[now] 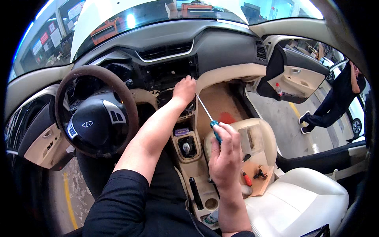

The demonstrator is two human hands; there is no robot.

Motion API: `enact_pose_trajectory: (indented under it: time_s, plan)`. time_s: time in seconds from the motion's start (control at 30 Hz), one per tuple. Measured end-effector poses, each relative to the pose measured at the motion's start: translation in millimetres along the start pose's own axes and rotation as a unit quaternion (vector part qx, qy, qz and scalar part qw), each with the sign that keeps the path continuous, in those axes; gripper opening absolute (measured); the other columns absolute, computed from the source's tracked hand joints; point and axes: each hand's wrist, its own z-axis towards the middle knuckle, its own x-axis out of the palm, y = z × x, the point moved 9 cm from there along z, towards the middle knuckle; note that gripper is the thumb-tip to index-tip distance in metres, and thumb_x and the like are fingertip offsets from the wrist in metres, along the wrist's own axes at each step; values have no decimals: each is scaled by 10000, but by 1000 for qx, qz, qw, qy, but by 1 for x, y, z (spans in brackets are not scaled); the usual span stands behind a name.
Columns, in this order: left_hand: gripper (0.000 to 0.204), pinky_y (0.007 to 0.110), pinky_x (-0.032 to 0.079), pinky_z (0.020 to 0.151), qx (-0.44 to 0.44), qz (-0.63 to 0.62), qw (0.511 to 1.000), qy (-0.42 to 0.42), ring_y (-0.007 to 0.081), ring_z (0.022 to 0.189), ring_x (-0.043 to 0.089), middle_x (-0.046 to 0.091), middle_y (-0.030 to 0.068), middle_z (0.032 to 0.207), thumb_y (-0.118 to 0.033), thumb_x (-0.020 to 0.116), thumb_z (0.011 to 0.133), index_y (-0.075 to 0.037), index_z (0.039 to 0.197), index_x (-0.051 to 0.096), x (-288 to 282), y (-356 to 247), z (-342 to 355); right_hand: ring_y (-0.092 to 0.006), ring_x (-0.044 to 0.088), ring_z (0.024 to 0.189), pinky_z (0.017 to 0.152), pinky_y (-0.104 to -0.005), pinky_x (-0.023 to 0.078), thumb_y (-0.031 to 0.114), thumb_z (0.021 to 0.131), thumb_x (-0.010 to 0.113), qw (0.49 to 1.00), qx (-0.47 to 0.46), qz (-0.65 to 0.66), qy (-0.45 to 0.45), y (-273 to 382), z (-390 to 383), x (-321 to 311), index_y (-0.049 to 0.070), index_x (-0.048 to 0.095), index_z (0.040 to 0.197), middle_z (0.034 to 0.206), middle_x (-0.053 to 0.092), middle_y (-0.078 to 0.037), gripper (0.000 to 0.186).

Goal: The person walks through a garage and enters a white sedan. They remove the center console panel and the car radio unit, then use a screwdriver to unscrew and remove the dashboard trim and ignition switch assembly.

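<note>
I sit in a car's driver seat. My left hand (184, 90) reaches forward to the stripped centre stack of the dashboard (166, 73), fingers on the lower edge of the empty radio opening; I cannot tell whether it grips anything. My right hand (225, 152) is closed around a long screwdriver (208, 117) with a blue-green handle, whose thin shaft points up and left toward my left hand. Between my arms lies the beige centre console (192, 158) with the gear lever (186, 147).
The steering wheel (94, 116) is at left. On the beige passenger seat (300, 199) rest a removed beige trim panel (258, 136), a cardboard sheet with small parts, and a red-handled tool (247, 179). The passenger door (294, 77) stands open; a person in black (335, 100) stands outside.
</note>
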Motion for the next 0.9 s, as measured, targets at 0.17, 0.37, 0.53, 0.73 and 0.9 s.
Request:
enact_pose_trajectory:
  time_s: [0.17, 0.37, 0.53, 0.73, 0.9]
  plan:
    - [164, 473, 632, 859, 7, 50, 999, 6, 362, 1032, 733, 672, 147, 1109, -117, 731, 883, -48, 1021, 675, 11, -3, 4, -342, 689, 1077, 896, -448, 580, -33, 932, 720, 1000, -16, 24, -5, -6, 2, -3, 89, 685, 1240, 1283, 664, -136, 333]
    - [175, 519, 595, 943, -50, 26, 998, 17, 413, 1128, 703, 685, 213, 1181, -129, 640, 938, -10, 1043, 714, 11, 10, 8, -322, 706, 1092, 915, -423, 576, -18, 967, 744, 996, 12, 43, -72, -10, 3, -31, 78, 706, 1135, 1256, 686, -134, 197]
    - [208, 519, 597, 969, -65, 41, 992, 96, 419, 1150, 706, 674, 218, 1231, -147, 675, 951, -12, 1107, 703, 18, 11, 20, -330, 707, 1015, 845, -404, 579, -33, 881, 756, 988, -15, 36, -148, -6, 5, -60, 117, 706, 1144, 1247, 680, -153, 307]
    - [259, 561, 586, 923, 52, 53, 995, 73, 472, 1057, 708, 690, 258, 1134, -252, 604, 1019, -6, 1071, 665, 31, 33, 23, -341, 691, 1022, 849, -416, 582, -31, 865, 750, 983, -25, 89, -156, -3, 0, -65, 112, 686, 1198, 1277, 646, -168, 368]
    - [207, 559, 592, 892, 46, 64, 995, 64, 457, 1025, 721, 696, 228, 1121, -202, 604, 1001, -11, 1037, 676, 11, 3, 21, -319, 704, 1012, 814, -381, 591, -35, 883, 761, 978, -24, 108, -177, -8, -1, -72, 111, 703, 1149, 1271, 683, -166, 309]
